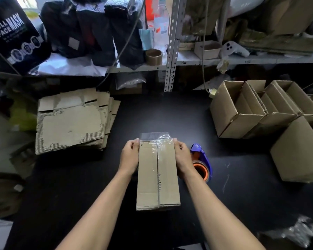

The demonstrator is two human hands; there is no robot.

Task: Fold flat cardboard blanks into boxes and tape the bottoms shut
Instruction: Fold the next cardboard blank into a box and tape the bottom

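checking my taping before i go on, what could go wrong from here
1. A loose flap of clear tape sticks out past the far end of the box; it may wrinkle or stick to itself before the left hand and right hand press it down.
2. The tape dispenser lies right beside the right hand, so it could get knocked.

Dim interior, wide-angle view.
Glare patch on black worktop [163, 114]; clear tape [160, 138] glints; edges curved and blurred; corners dark.

Black table [242, 195]: boxes [257, 112], blanks [70, 123], dispenser [201, 163]
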